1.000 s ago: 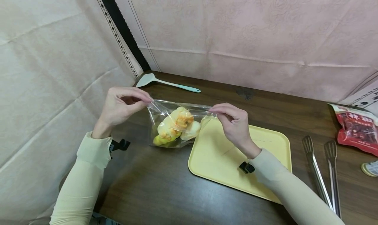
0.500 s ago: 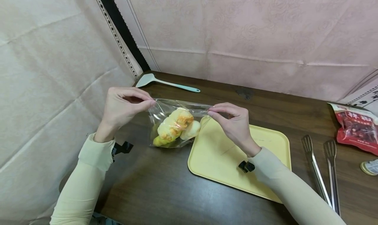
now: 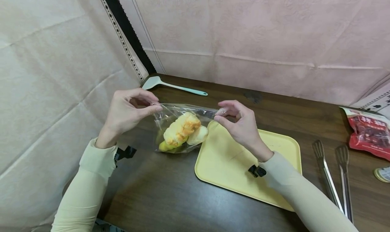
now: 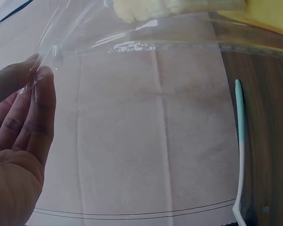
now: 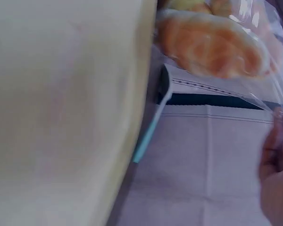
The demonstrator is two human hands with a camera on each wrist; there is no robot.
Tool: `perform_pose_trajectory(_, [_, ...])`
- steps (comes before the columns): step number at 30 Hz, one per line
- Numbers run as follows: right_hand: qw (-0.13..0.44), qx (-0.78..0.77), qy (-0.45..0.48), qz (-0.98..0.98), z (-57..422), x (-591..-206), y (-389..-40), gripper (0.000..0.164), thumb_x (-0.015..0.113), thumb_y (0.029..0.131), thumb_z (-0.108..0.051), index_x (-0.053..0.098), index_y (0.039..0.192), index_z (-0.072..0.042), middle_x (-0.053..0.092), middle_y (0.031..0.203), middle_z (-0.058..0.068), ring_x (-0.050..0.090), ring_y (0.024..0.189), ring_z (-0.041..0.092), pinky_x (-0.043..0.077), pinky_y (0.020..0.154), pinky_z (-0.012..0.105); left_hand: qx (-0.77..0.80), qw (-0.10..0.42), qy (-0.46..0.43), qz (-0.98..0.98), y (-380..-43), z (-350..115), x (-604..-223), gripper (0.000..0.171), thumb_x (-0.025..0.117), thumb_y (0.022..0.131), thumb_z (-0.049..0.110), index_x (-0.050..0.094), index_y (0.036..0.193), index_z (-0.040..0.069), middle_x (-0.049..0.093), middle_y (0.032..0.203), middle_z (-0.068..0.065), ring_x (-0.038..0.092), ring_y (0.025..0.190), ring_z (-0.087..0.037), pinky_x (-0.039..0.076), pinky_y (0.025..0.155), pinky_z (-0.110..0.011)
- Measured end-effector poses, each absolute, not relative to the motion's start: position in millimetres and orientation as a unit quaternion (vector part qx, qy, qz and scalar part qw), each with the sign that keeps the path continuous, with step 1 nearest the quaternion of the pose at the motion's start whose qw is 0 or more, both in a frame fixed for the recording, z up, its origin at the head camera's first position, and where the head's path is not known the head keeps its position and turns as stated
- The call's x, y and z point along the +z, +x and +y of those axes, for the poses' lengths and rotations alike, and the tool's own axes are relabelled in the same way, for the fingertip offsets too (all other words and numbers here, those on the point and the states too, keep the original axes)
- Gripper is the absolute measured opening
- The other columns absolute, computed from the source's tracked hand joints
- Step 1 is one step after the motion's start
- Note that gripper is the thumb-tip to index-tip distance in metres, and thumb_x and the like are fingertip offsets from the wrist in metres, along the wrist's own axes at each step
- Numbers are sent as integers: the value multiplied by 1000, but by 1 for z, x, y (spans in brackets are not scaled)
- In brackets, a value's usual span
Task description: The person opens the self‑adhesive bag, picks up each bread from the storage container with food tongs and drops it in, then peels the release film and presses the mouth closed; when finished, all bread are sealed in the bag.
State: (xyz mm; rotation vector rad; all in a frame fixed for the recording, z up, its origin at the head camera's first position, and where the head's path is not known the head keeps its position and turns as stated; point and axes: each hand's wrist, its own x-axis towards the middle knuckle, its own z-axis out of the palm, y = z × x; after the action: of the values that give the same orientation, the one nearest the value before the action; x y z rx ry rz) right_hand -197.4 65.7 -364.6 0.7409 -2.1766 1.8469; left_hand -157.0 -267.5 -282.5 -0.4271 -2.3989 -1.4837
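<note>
A clear plastic bag (image 3: 162,123) hangs stretched between both hands at the left end of a yellow tray (image 3: 225,164). Inside lie several bread-like pieces: a golden-brown twisted bread (image 3: 182,126), a pale roll (image 3: 198,135) and a yellow-green piece (image 3: 166,146). The left hand (image 3: 126,110) pinches the bag's upper left corner between thumb and fingertips, as the left wrist view also shows. At the upper right corner, the right hand (image 3: 240,123) holds the film between thumb and index finger, its other fingers partly hidden. Browned crust (image 5: 212,44) fills the bag in the right wrist view.
A pale turquoise spatula (image 3: 179,87) lies along the table's back edge, behind the bag. To the tray's right are metal tongs (image 3: 327,177), a red food packet (image 3: 368,132) and a small can (image 3: 382,173). Fabric walls (image 3: 259,39) rise at the back and left.
The right index finger has lifted and spread from the thumb at the bag's corner, film showing over its tip. The left hand has shifted slightly right. The bag stays nearly in place.
</note>
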Motion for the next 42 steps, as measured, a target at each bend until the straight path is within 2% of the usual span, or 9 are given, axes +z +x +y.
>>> perform_pose_trajectory(4, [52, 521, 251, -814, 61, -333, -195, 33, 82, 97, -15, 75, 128, -6, 80, 109, 9, 73, 98, 13, 59, 85, 27, -501, 139, -164, -838, -155, -262, -280, 19, 92, 82, -4, 81, 98, -1, 81, 85, 19, 76, 75, -5, 60, 66, -19])
perform_pose_trajectory(10, [8, 367, 325, -871, 24, -281, -183, 42, 75, 103, -38, 75, 135, -9, 78, 131, 7, 68, 129, 26, 52, 115, 47, -484, 129, -194, -844, -151, -257, -275, 17, 92, 81, -4, 83, 93, 4, 80, 83, 17, 75, 73, -6, 58, 64, -19])
perform_pose_trajectory(13, [-21, 346, 378, -858, 6, -271, -185, 35, 72, 106, -34, 79, 129, -10, 80, 126, 6, 71, 123, 24, 54, 110, 44, -473, 115, -214, -847, -149, -255, -272, 17, 91, 82, -4, 84, 93, 8, 80, 84, 17, 75, 73, -7, 58, 63, -20])
perform_pose_trajectory(16, [-44, 354, 403, -843, -5, -272, -190, 20, 75, 104, -25, 85, 115, -11, 82, 110, 3, 74, 105, 18, 57, 93, 35, -468, 96, -231, -848, -148, -254, -271, 17, 89, 84, -4, 84, 94, 9, 80, 86, 15, 75, 72, -8, 59, 63, -21])
perform_pose_trajectory(20, [-48, 377, 401, -833, -8, -277, -193, 11, 79, 101, -20, 88, 104, -13, 82, 99, 0, 72, 91, 14, 55, 81, 31, -470, 86, -247, -843, -149, -252, -273, 17, 85, 87, -7, 84, 99, 6, 82, 89, 3, 75, 74, -9, 61, 67, -21])
perform_pose_trajectory(23, [-40, 384, 404, -829, -10, -279, -195, 11, 80, 100, -20, 88, 103, -15, 83, 98, -1, 72, 91, 14, 55, 81, 31, -429, 103, -255, -861, -151, -247, -278, 14, 86, 89, 0, 84, 101, 7, 83, 91, -2, 74, 78, -4, 60, 71, -19])
perform_pose_trajectory(27, [-36, 373, 405, -834, -12, -280, -195, 12, 80, 100, -23, 89, 104, -16, 83, 98, -1, 71, 93, 15, 55, 83, 32, -343, 138, -262, -891, -152, -239, -281, 7, 89, 90, 10, 86, 97, 12, 84, 87, 1, 70, 73, 1, 57, 69, -14])
perform_pose_trajectory(35, [-70, 340, 392, -852, -8, -282, -199, 9, 82, 98, -22, 88, 101, -15, 81, 98, -2, 68, 87, 14, 53, 77, 30, -300, 165, -273, -899, -149, -237, -279, 9, 88, 88, 4, 87, 92, 12, 84, 83, 1, 68, 67, -2, 52, 65, -10])
perform_pose_trajectory(42, [-103, 342, 379, -854, 2, -288, -205, 7, 84, 97, -20, 84, 101, -14, 77, 101, 0, 70, 92, 15, 59, 84, 32, -293, 185, -274, -897, -149, -238, -280, 7, 88, 89, 6, 86, 91, 12, 84, 83, 1, 66, 65, -3, 51, 64, -9])
